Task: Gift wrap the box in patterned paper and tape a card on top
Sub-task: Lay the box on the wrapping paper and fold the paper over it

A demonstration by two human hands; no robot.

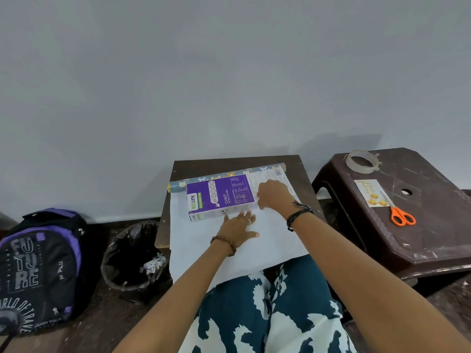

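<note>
Box (pixel 221 197): long, flat carton, purple and white print, "ECOLINK" and "CHIEF SPIKE GUARD" legible on the top face, a white panel of fine text at its right end. It lies flat at centre frame on the unrolled wrapping paper (pixel 267 240), whose plain white underside faces up. Long axis runs left–right across the frame, tilted slightly so the right end sits higher in the frame than the left; printed text reads sideways, from the near edge upward. The remaining paper roll (pixel 178 187) shows a blue patterned side and lies along the box's far edge, parallel to it. Paper covers a small dark table (pixel 193 165) and drapes over the near edge toward the lap. Left hand (pixel 239 226) lies flat, fingers extended, pressing the paper just below the box's near edge. Right hand (pixel 274 196) rests on the box's right end, fingers curled down over it, grasping the carton. Right of frame, on a brown plastic stool (pixel 420 238): tape ring (pixel 362 160), card (pixel 369 192), orange-handled scissors (pixel 400 214) overlapping the card. Lower left: backpack (pixel 38 268), bin (pixel 132 258).
</note>
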